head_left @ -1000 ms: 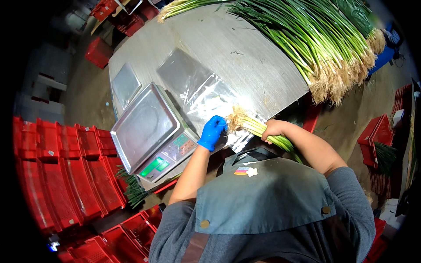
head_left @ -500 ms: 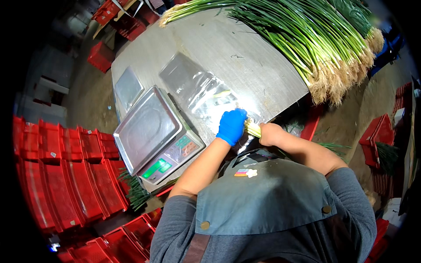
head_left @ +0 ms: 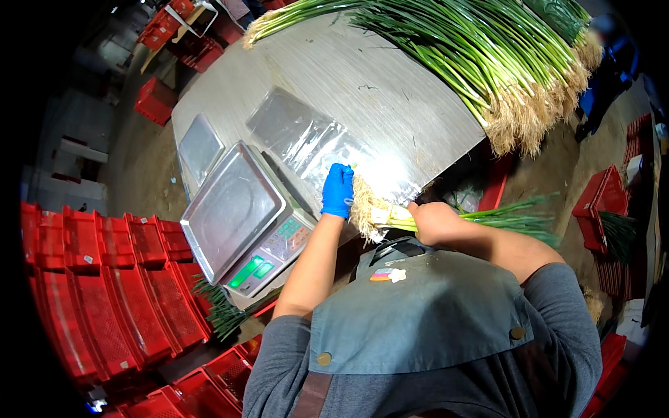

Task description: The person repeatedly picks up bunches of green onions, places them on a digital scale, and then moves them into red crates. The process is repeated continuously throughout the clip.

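My right hand (head_left: 437,223), bare, is closed around a bunch of spring onions (head_left: 398,217) near the table's front edge. The bunch lies sideways, with its pale roots to the left and green leaves to the right under my forearm. My left hand (head_left: 338,192), in a blue glove, is closed just left of the roots; a small pale-green bit shows at its fingertips, too little to name. Under and beyond it lies clear plastic film or bags (head_left: 313,136) on the table. A large pile of spring onions (head_left: 488,63) covers the far right, roots toward me.
A weighing scale (head_left: 237,209) with a steel pan and lit green display stands left on the metal table (head_left: 390,90). Beyond it lies a flat grey panel (head_left: 200,148). Stacked red crates (head_left: 104,292) fill the left; another red crate (head_left: 601,209) stands right.
My left hand has moved left off the bunch's root end, uncovering the roots. The bunch's leaves now show to the right of my right hand, which still grips the stalks.
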`<action>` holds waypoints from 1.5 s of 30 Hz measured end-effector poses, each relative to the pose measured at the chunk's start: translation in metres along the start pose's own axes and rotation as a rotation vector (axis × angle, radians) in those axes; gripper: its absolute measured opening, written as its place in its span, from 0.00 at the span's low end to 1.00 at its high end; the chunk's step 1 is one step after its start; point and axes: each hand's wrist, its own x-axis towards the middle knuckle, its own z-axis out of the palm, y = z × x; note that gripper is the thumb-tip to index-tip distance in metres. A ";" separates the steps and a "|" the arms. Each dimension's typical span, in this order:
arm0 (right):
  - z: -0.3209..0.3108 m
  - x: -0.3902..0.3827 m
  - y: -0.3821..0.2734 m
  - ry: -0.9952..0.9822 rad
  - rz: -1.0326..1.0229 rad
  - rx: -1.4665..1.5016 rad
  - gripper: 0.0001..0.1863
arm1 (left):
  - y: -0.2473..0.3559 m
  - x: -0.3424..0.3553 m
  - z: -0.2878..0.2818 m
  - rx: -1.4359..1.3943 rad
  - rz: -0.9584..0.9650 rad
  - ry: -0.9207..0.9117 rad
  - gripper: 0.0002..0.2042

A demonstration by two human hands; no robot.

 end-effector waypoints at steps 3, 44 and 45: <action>0.000 -0.007 0.011 0.022 -0.048 0.005 0.18 | 0.004 -0.010 -0.007 0.035 -0.122 0.018 0.07; 0.003 0.054 0.059 -0.302 -0.060 0.442 0.17 | -0.017 -0.026 -0.004 -0.208 -0.409 -0.039 0.05; 0.005 0.056 0.064 -0.236 0.008 0.408 0.18 | -0.018 -0.029 -0.005 -0.259 -0.328 -0.035 0.04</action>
